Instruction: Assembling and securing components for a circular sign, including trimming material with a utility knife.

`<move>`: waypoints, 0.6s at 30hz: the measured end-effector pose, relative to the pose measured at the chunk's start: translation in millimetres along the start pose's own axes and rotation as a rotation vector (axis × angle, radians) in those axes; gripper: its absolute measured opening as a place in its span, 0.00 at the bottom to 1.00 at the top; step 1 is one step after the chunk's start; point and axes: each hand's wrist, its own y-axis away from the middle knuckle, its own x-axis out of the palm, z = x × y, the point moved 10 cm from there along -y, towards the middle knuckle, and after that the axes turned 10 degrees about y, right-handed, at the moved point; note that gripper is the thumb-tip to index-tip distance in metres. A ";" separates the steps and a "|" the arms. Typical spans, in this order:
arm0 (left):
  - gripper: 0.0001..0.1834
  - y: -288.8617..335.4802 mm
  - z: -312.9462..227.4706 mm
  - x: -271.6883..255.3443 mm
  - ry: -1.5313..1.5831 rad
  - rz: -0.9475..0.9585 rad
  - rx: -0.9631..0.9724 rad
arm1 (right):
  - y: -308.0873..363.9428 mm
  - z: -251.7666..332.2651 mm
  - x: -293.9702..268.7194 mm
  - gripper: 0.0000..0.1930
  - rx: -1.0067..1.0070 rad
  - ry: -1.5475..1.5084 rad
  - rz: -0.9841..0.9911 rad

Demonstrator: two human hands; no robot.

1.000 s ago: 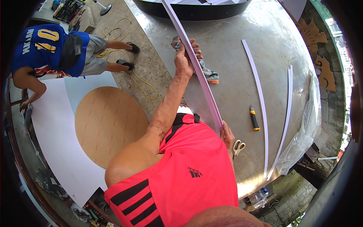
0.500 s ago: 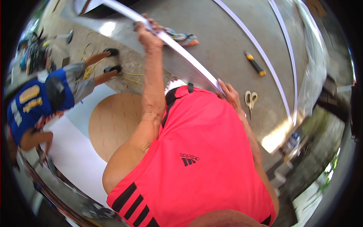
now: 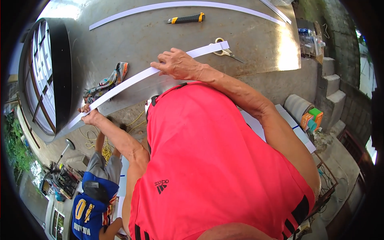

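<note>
A long, narrow white strip (image 3: 124,85) runs slantwise across the near side of the grey metal table (image 3: 248,36). My left hand (image 3: 91,117) is closed around its lower left part. Farther along, my right hand (image 3: 181,65) grips the strip between thumb and fingers, leaving its right end sticking out past the hand. That end lies over the cream-handled scissors (image 3: 225,52), covering part of their handles. A yellow and black utility knife (image 3: 187,19) rests farther back, and a crumpled patterned cloth (image 3: 107,83) lies behind the strip between my hands.
A round black-framed sign (image 3: 62,76) stands at the table's left. Another white strip (image 3: 176,5) curves along the far side. A co-worker in a blue jersey (image 3: 91,210) bends at the lower left, near a yellow cord (image 3: 106,152). Concrete steps (image 3: 334,86) are at the right.
My view has turned, bringing the round sign fully into sight. The strip's right end now overlaps the scissors, which lay apart from it before. Both hands still hold the strip.
</note>
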 end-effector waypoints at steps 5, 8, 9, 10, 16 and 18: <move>0.38 -7.6 5.5 10.4 0.034 0.000 -0.040 | -5.4 1.1 -5.5 0.14 -0.006 -0.020 -0.015; 0.21 1.7 -32.6 11.2 0.038 -0.008 -0.030 | -14.0 6.8 -4.9 0.14 -0.045 -0.105 -0.011; 0.20 12.2 -23.4 14.2 0.086 0.015 -0.113 | -10.9 1.2 -3.9 0.15 0.006 -0.156 0.016; 0.19 31.2 23.6 34.6 0.134 0.028 -0.127 | 1.6 -14.2 -0.4 0.17 0.067 -0.147 -0.002; 0.28 118.1 86.8 158.5 0.183 0.314 -0.118 | 67.4 -41.1 0.9 0.20 0.243 -0.323 0.091; 0.29 135.7 77.7 187.2 0.201 0.425 -0.068 | 88.8 -49.6 1.1 0.20 0.247 -0.290 0.133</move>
